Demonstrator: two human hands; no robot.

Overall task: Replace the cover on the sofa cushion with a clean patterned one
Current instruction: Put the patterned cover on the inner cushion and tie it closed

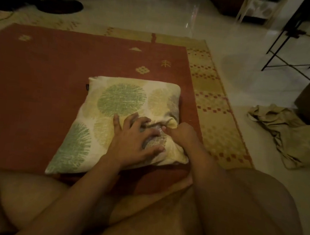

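Observation:
A square cushion (117, 114) in a cream cover with green and yellow round leaf prints lies flat on the red rug in front of my knees. My left hand (133, 141) lies spread on its near right part, fingers pressing the fabric down. My right hand (180, 132) is curled at the cushion's right edge and pinches a bunched fold of the cover there. What lies under the fold is hidden. A crumpled plain beige cover (293, 135) lies on the tiled floor to the right.
The red rug (42, 82) has a tan patterned border (212, 103). Beyond it are pale floor tiles, a black round stand base (61, 6) at the far left and a thin black metal frame (292, 59) at the far right. My bare knees fill the foreground.

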